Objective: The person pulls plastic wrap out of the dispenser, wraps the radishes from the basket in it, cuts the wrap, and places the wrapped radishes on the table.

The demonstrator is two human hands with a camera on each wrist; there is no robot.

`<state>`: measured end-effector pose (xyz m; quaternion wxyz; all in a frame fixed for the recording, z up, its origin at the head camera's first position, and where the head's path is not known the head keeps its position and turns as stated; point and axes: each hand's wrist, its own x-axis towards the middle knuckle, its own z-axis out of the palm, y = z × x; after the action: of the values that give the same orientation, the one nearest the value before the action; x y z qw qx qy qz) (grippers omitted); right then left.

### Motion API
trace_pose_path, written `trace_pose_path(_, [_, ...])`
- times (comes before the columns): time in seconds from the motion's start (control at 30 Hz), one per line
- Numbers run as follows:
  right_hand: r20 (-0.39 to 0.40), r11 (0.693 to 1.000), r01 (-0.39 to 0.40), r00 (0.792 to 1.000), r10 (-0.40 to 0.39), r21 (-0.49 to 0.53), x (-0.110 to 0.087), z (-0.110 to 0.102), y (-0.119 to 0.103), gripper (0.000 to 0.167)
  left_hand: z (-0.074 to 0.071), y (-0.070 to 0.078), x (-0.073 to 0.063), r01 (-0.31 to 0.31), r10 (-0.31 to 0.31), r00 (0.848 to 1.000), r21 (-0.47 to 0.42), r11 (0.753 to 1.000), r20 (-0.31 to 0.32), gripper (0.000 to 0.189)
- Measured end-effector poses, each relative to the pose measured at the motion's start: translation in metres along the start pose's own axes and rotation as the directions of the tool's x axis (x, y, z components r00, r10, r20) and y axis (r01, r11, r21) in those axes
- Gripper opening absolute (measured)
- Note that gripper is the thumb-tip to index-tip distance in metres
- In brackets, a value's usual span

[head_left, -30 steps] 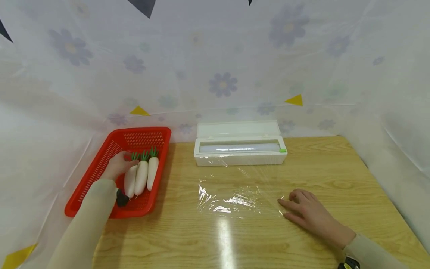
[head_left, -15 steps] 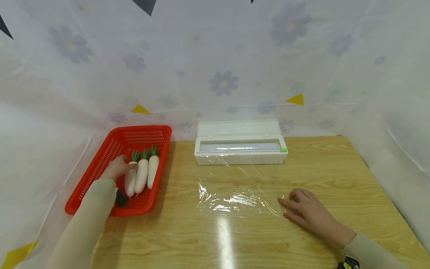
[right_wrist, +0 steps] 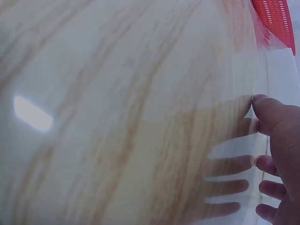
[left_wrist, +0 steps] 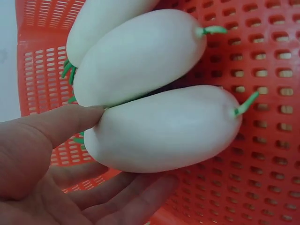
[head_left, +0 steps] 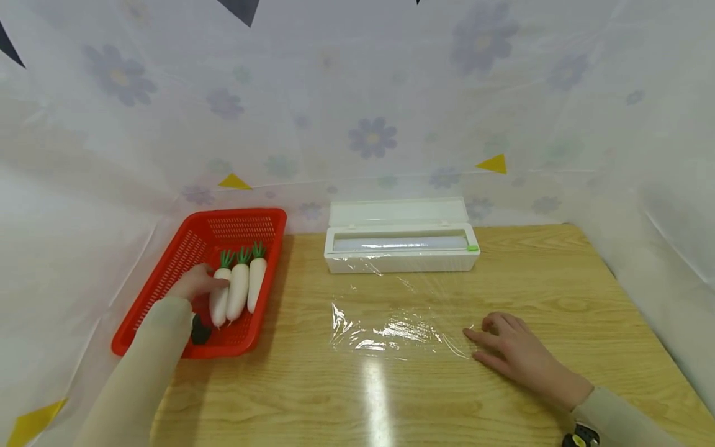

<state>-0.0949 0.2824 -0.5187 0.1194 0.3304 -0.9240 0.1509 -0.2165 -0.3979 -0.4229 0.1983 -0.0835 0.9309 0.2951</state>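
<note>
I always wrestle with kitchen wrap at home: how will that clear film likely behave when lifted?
The clear film will probably be floppy: it looks thin and creased. It seems light, being see-through. Pulling it might draw more off the roll, since it appears to run out over the white box's front.

The wood-grained table (head_left: pixel 279 397) is yellow-brown, the basket (head_left: pixel 240 212) at its left edge red, its radishes (head_left: pixel 238 292) white, their leaves (head_left: pixel 243 255) green.

Tabletop booth (head_left: pixel 67 248) with flowered sheeting (head_left: pixel 313 99)
</note>
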Motion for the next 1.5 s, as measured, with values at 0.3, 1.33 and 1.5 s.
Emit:
trace_pose_path(0.3, [-0.021, 1.000, 0.028, 0.999, -0.029, -0.012, 0.005, 0.001, 0.000, 0.047, -0.002, 0.008, -0.004, 0.004, -0.002, 0.995, 0.019, 1.000, -0.103, 0.041])
trace_pose_path(1.33, [-0.041, 0.999, 0.042, 0.998, -0.042, -0.005, 0.009, 0.004, 0.001, 0.046, -0.007, 0.115, -0.060, -0.210, 0.216, 0.920, 0.055, 0.976, -0.326, 0.060])
trace_pose_path(1.5, [-0.039, 0.999, 0.043, 0.998, -0.043, -0.004, 0.008, 0.004, 0.002, 0.046, 0.003, 0.142, -0.079, -0.241, 0.239, 0.923, 0.030, 0.970, -0.301, 0.063])
